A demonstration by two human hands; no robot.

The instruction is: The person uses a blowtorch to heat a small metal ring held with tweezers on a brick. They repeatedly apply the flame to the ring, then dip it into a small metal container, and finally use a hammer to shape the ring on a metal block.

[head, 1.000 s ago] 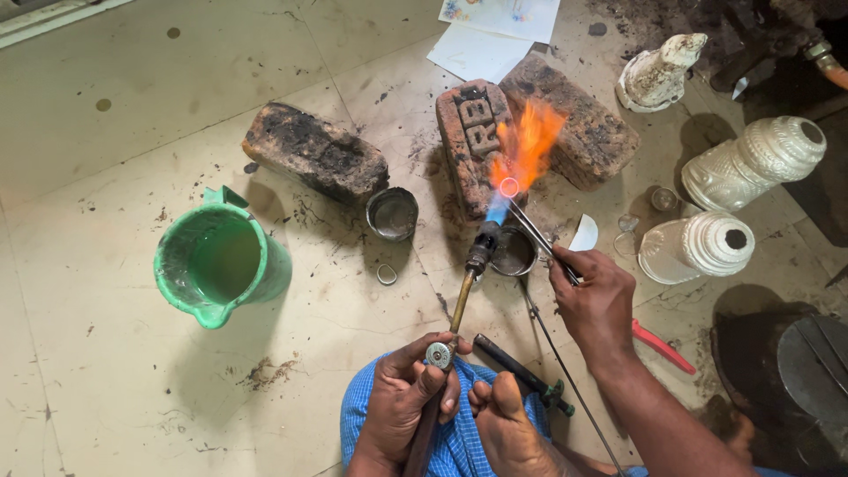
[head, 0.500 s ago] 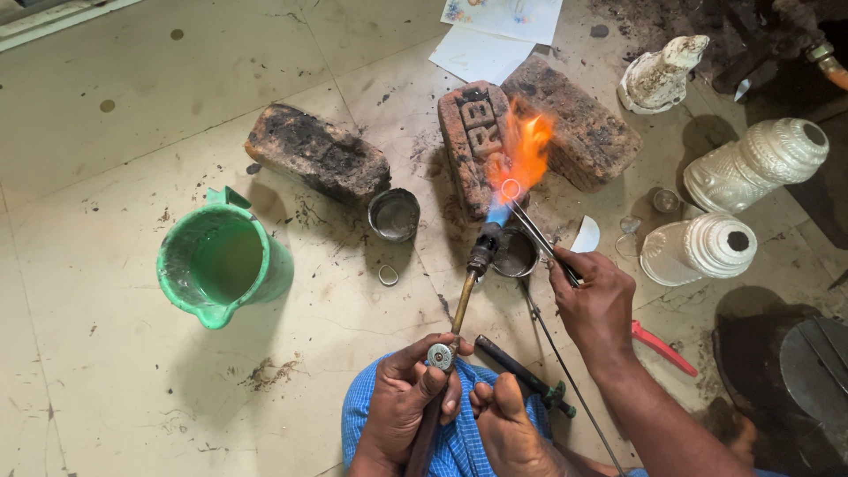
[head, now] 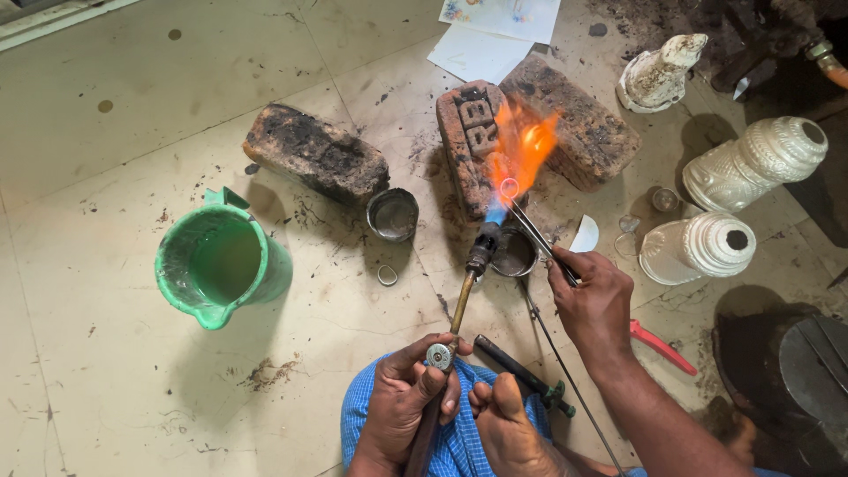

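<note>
Left hand (head: 408,402) wraps the torch (head: 466,287); right hand (head: 594,300) pinches tweezers (head: 539,240) holding a small ring (head: 509,187) in flame, just before the brick (head: 466,141); looks light, hot, easily dropped; keep the grip on the tweezers only.

My left hand (head: 408,397) grips a brass torch (head: 462,296) whose orange flame (head: 521,150) plays at 12 o'clock against two bricks (head: 583,124). My right hand (head: 594,296) holds tweezers (head: 539,238) with a small ring (head: 509,187) in the flame. A third brick (head: 314,159) lies at 10 o'clock, a green jug (head: 221,265) at 9 o'clock, white carved shells (head: 751,163) at 2 o'clock on the floor (head: 132,115).
</note>
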